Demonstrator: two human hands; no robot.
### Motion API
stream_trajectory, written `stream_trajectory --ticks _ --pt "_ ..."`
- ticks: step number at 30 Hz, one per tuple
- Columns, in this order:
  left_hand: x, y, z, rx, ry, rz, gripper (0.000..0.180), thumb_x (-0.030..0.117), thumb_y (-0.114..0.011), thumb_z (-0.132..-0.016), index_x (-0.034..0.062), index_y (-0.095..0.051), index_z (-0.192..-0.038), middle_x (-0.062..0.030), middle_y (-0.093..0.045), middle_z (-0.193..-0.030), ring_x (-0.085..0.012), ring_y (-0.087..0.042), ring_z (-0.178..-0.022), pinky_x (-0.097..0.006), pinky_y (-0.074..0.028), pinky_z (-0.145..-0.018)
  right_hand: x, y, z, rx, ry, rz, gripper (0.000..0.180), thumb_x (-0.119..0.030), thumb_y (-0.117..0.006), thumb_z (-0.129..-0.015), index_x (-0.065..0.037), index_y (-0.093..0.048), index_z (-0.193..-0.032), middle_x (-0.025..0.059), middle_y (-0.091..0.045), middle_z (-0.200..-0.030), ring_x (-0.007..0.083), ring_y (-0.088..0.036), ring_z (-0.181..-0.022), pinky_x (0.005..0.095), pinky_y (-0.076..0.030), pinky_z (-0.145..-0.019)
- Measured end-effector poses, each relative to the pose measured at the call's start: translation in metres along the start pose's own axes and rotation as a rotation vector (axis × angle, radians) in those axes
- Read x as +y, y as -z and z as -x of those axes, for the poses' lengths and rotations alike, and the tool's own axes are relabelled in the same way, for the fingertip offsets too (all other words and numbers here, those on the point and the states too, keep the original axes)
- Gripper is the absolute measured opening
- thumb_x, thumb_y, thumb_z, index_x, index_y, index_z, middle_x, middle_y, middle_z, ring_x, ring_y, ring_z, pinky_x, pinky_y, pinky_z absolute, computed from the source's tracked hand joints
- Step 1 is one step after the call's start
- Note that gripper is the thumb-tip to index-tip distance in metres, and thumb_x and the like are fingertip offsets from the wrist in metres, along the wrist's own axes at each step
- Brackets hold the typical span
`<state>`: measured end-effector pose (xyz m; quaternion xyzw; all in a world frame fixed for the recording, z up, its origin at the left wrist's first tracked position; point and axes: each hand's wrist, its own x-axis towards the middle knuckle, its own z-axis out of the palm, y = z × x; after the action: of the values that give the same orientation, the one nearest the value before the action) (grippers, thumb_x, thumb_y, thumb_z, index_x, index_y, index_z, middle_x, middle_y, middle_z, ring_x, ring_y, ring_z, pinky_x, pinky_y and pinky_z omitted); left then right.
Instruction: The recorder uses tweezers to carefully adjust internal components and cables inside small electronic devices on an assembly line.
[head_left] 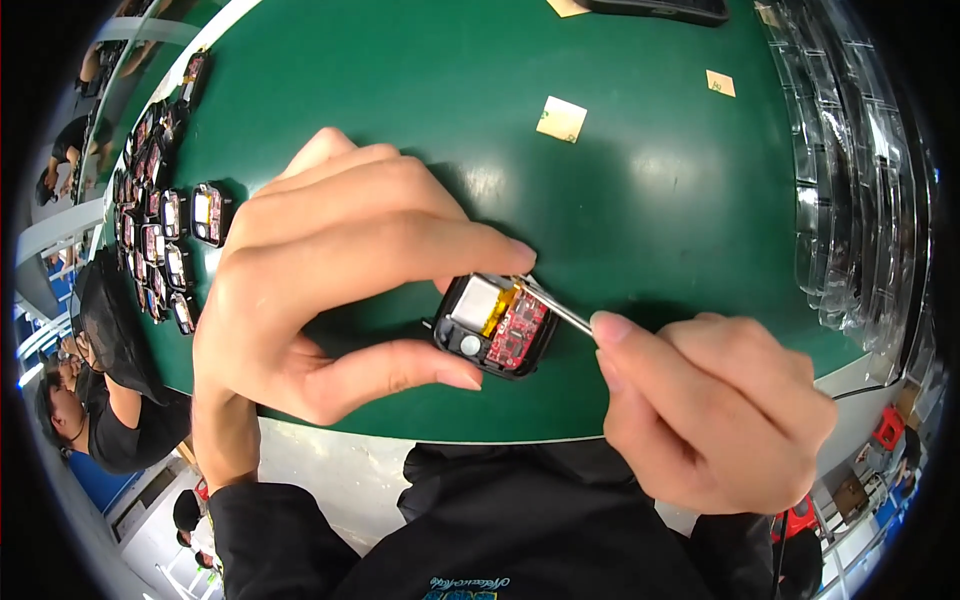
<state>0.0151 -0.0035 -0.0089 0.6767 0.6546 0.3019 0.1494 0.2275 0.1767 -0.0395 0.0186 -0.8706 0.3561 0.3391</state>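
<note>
Tweezers (560,312), one pair, reach one device (518,330) in left hand (335,270).

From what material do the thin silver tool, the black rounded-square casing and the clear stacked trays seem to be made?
Thin silver tool: probably polished metal, given its bright streaks.
Black rounded-square casing: likely smooth plastic, by its dark, faintly shiny rim; coated metal remains possible.
Clear stacked trays: seemingly thin, glossy plastic, see-through with sharp glare.
</note>
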Motion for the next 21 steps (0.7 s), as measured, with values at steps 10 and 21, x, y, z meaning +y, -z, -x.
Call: stream_trajectory --ticks 10,21 --pt "0.002 0.002 -0.001 -0.041 0.021 0.007 0.066 0.055 -0.086 -0.079 -0.0041 -0.081 -0.106 -0.0135 -0.08 -0.094 -0.0229 -0.067 -0.076 -0.037 -0.041 -0.075 0.002 0.012 -0.009 -0.145 -0.148 -0.172 0.029 0.017 -0.077 -0.074 0.006 -0.081 -0.1 0.0096 -0.068 -0.074 0.0105 -0.056 -0.054 0.0242 -0.038 -0.046" --pt "0.008 0.003 -0.002 -0.052 0.054 0.011 0.06 0.052 -0.087 -0.08 -0.0026 -0.079 -0.102 -0.0124 -0.081 -0.097 -0.0231 -0.068 -0.078 -0.037 -0.041 -0.076 -0.001 0.012 -0.011 -0.139 -0.141 -0.122 0.026 0.013 -0.079 -0.075 0.006 -0.082 -0.099 0.0091 -0.068 -0.073 0.0085 -0.053 -0.053 0.0238 -0.033 -0.046"
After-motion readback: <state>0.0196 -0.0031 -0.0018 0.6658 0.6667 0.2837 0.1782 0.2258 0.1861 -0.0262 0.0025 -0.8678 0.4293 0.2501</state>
